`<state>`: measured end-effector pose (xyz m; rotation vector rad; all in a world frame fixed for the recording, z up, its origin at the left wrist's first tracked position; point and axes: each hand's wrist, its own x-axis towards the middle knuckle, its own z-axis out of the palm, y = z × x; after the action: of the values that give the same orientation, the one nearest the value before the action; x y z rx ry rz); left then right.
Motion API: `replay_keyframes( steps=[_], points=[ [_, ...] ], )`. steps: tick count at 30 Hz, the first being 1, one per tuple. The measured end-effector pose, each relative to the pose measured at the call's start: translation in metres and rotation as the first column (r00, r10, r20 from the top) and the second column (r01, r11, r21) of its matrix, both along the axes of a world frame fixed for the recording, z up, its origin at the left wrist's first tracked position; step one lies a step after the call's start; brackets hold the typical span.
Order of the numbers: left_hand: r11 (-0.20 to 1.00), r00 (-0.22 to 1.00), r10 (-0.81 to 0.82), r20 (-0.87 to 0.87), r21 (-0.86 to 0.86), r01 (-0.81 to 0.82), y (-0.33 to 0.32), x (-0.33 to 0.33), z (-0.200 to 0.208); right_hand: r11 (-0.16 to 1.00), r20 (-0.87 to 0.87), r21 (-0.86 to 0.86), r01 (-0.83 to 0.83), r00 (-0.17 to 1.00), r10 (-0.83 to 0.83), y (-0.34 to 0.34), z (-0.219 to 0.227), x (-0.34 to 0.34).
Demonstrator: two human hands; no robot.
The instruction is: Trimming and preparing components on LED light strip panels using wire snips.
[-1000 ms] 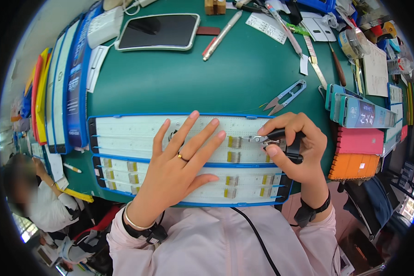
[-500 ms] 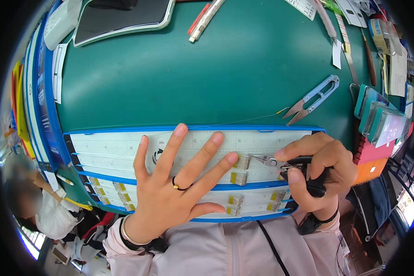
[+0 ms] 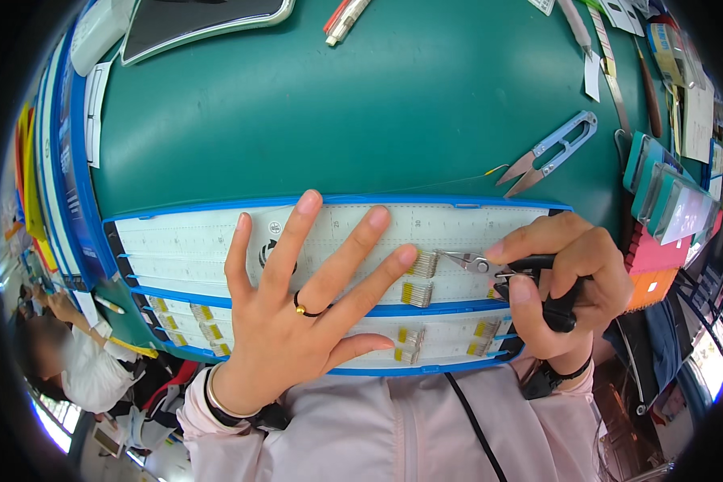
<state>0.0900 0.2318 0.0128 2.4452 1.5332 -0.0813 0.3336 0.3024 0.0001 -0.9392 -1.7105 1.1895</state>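
Observation:
A long white case [image 3: 169, 236] with blue edges lies open in front of me, ruler marks along its panels. My left hand [image 3: 297, 297] rests flat on it, fingers spread and holding nothing. Near the left index fingertip sit bundles of thin metal pins [image 3: 416, 294] with yellow parts. My right hand [image 3: 574, 281] grips small pliers [image 3: 550, 305] by their black handles. The pliers' narrow metal jaws point left, close to the upper pin bundle; whether they touch it I cannot tell. More yellow-tipped pins [image 3: 410, 345] line the case's nearer panel.
Thread snips [image 3: 550, 155] lie on the green tabletop [image 3: 313, 120] beyond the case, beside a thin line's yellow end [image 3: 496, 170]. A dark-screened device [image 3: 205, 28] and pens [image 3: 347, 20] lie farther off. Teal-edged clear boxes [image 3: 671, 197] stand at right. Another person [image 3: 88, 373] sits at lower left.
The whole view has shifted slightly, so the case and tabletop things sit a little higher in the picture. Both hands keep nearly the same place on the case, the pliers still gripped.

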Motion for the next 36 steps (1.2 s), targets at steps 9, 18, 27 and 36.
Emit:
replay_keyframes(
  steps=[9,18,27,36],
  points=[
    [1.000,1.000,0.002,0.019,0.014,-0.002,-0.001,0.001,-0.001,1.000,-0.001,-0.004,0.005,1.000,-0.005,-0.002,-0.001,0.001],
    [1.000,0.998,-0.027,0.054,0.017,0.026,0.001,-0.003,0.000,0.999,-0.003,0.039,-0.032,0.999,0.032,-0.004,-0.003,-0.001],
    [0.999,0.998,-0.029,0.047,0.045,0.027,0.001,-0.003,-0.001,0.997,-0.067,-0.072,-0.003,0.998,-0.002,-0.012,-0.002,0.007],
    [0.999,0.998,-0.027,0.054,0.043,0.024,-0.001,-0.003,0.000,0.991,0.031,-0.009,-0.131,0.991,0.132,-0.010,0.002,0.006]
  ],
)
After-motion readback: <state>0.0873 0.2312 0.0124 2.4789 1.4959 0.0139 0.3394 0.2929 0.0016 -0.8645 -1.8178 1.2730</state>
